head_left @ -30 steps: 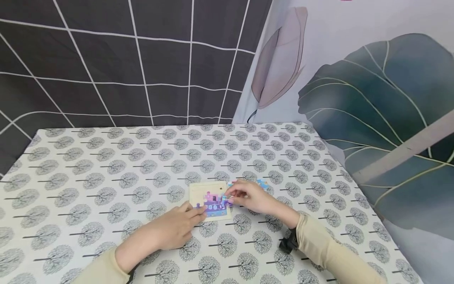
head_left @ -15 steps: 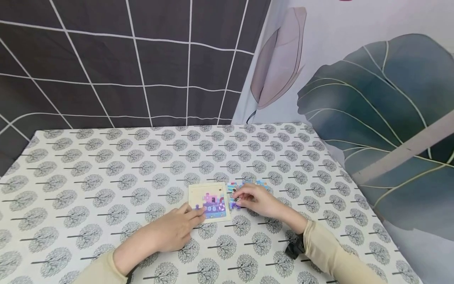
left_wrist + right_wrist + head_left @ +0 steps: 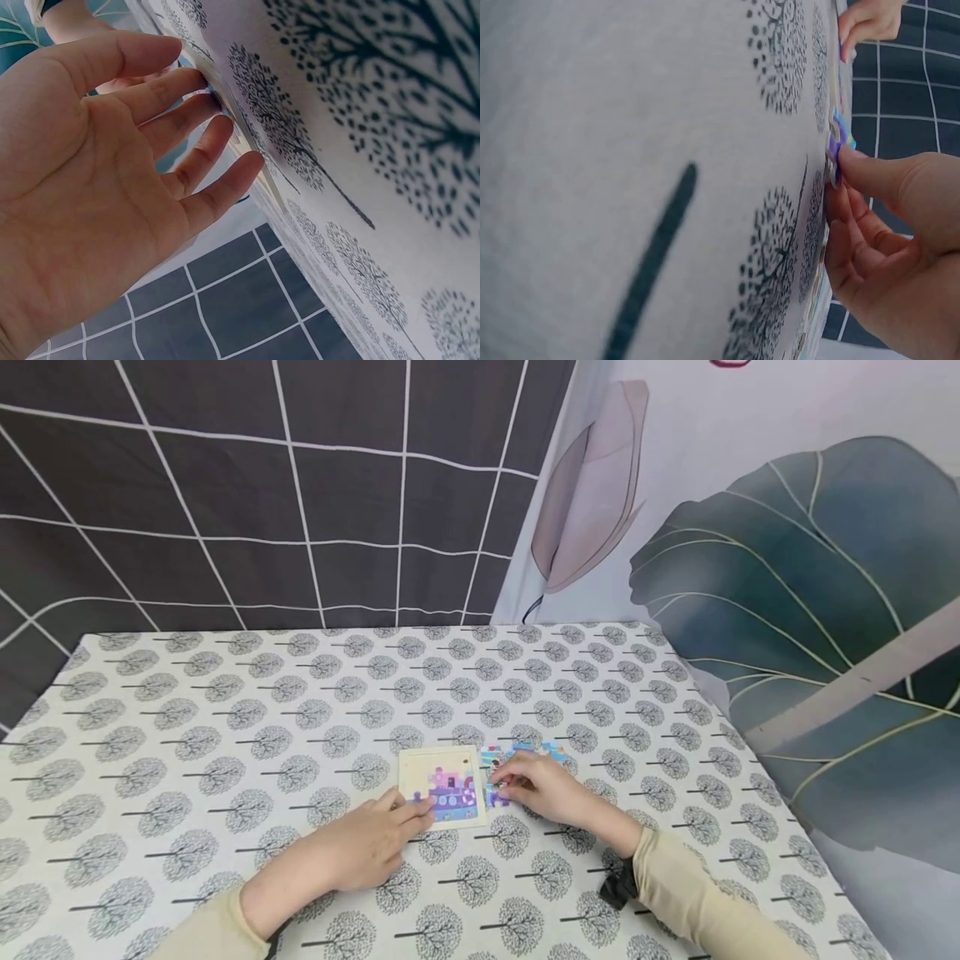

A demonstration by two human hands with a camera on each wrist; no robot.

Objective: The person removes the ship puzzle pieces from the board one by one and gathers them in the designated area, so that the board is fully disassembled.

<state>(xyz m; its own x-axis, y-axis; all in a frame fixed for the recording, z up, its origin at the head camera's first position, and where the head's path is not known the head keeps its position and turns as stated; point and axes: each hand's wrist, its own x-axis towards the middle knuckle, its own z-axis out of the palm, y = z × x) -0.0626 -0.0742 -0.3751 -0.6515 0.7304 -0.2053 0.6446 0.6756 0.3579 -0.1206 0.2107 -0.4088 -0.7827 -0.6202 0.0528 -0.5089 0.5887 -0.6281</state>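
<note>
A square jigsaw tray (image 3: 442,750) in pale wood lies on the table, its lower and right part filled with pink, purple and blue pieces. The fingertips of my left hand (image 3: 377,837) rest on its lower left, over the joined pieces; in the left wrist view the left hand (image 3: 112,157) has its fingers extended, only slightly bent. To the right of the tray, my right hand (image 3: 546,787) pinches a purple and blue puzzle piece (image 3: 841,140) between thumb and fingers, low over the cloth. The right hand (image 3: 900,232) partly covers other pieces beside it.
Loose blue puzzle pieces (image 3: 553,750) lie to the right of the tray, some behind the right hand. A white tablecloth (image 3: 225,718) with a tree print covers the table. A dark grid-patterned curtain (image 3: 225,485) hangs behind, a leaf-patterned one (image 3: 780,568) at the right.
My right hand has moved right, from the tray's right edge to the pieces beside it, uncovering the tray's right side. The left hand stays on the tray.
</note>
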